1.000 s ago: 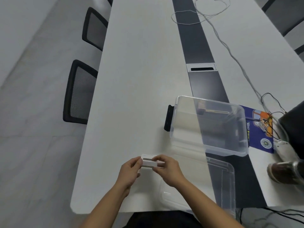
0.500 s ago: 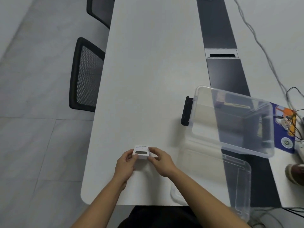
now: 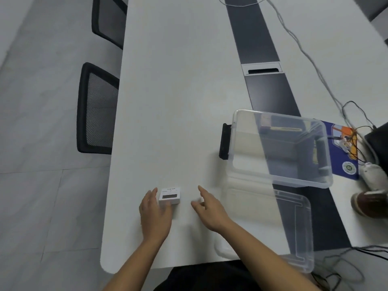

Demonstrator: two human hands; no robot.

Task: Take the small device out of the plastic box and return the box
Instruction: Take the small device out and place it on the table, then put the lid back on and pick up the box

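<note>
Table [image 3: 178, 101]: I see a long white top with a dark strip down its middle; the view sits closer to the near edge than it did half a second ago.
Plastic box [image 3: 281, 148]: clear, open at the top, standing across the dark strip at the right; I note no shift in its place against the earlier frame. A black latch [image 3: 224, 141] shows on its left end.
Lid [image 3: 273, 227]: clear, lying flat just in front of the box, partly overhanging the near table edge; unchanged.
Left hand [image 3: 154, 215]: fingers spread and released. Half a second ago it pinched the device's left end; now its fingertips lie along the device's left side, and I cannot tell whether they touch it.
Right hand [image 3: 210, 208]: open, fingers loose, holding nothing. It has come off the device and now stands apart to the right of it, between device and lid.
Small device [image 3: 169, 196]: white, with a dark display window facing up. Earlier it was held between both hands; now it rests flat on the table, outside the box and well left of it.
</note>
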